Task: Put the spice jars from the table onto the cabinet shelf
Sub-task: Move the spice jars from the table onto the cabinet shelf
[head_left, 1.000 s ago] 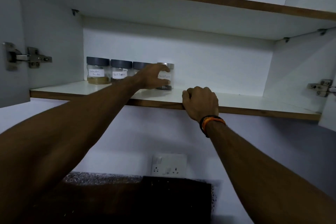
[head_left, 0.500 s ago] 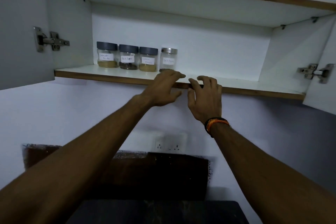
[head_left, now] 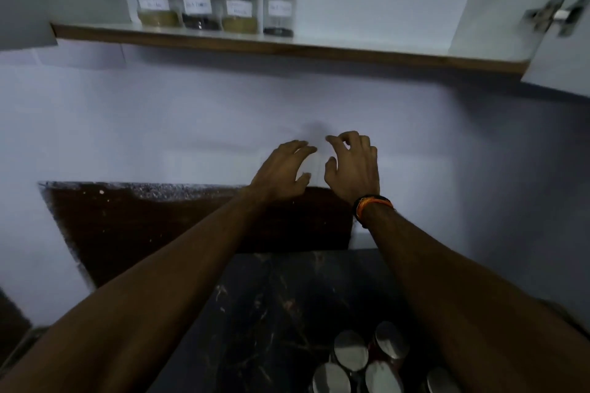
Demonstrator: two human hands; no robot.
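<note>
Several labelled spice jars stand in a row on the cabinet shelf [head_left: 351, 48]: three with dark lids [head_left: 198, 0] and, at the right end, one with a silver lid [head_left: 278, 6]. More jars with silver lids [head_left: 351, 357] are clustered on the dark table at the bottom of the view. My left hand [head_left: 281, 172] and my right hand [head_left: 354, 166] hang side by side in front of the wall, well below the shelf and above the table. Both are empty with fingers spread and slightly curled. A dark and orange band circles my right wrist.
The white cabinet door [head_left: 568, 41] stands open at the right with its hinge [head_left: 555, 14] showing. Another open door edge is at the upper left. A dark brown backsplash panel [head_left: 159, 223] sits on the wall behind the dark marbled table [head_left: 271, 313].
My left hand let go of the silver-lidded jar on the shelf. Both hands have dropped from the shelf edge down toward the table, and the view has tilted downward, revealing the jars on the table.
</note>
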